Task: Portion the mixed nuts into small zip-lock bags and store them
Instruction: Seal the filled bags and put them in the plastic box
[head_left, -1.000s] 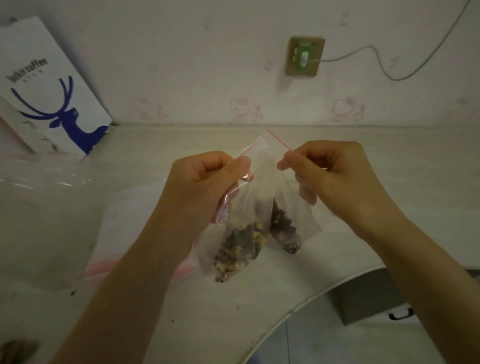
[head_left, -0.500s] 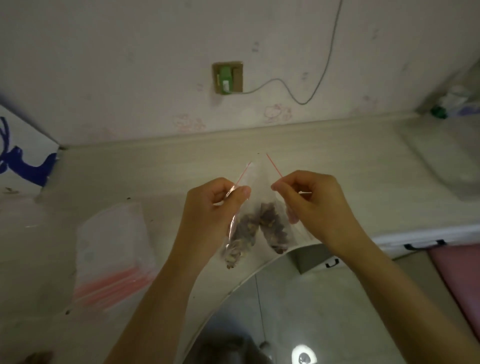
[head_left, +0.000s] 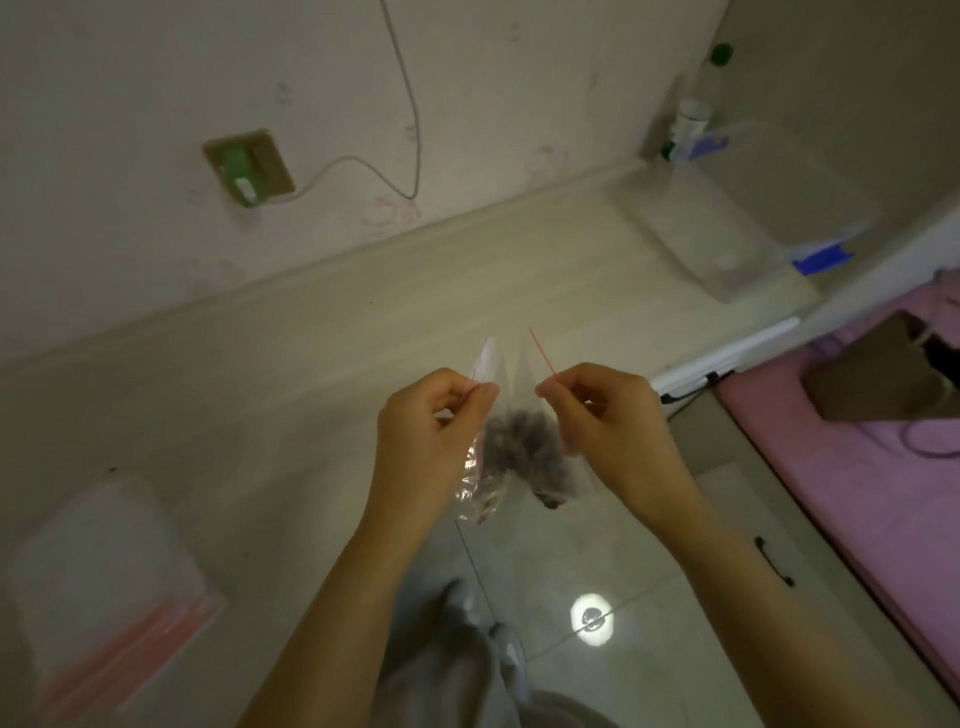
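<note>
Two small clear zip-lock bags hang side by side above the desk's front edge, each with mixed nuts in its bottom. My left hand (head_left: 431, 436) pinches the left bag (head_left: 480, 486) at its red zip strip. The top corner of the right bag (head_left: 545, 460), also edged by a red strip, is pinched by my right hand (head_left: 608, 431). The nuts look dark and blurred. The two bags touch or overlap in the middle.
A stack of empty zip-lock bags (head_left: 104, 597) with red strips lies on the pale desk (head_left: 311, 364) at the left. A clear plastic container (head_left: 727, 244) stands at the desk's right end. Beyond it is a pink bed (head_left: 857, 467). Tiled floor (head_left: 597, 571) shows below.
The view has swung right and down, so the paper bag at the left is gone from sight. Both hands keep pinching the bags, now held over the desk's front edge.
</note>
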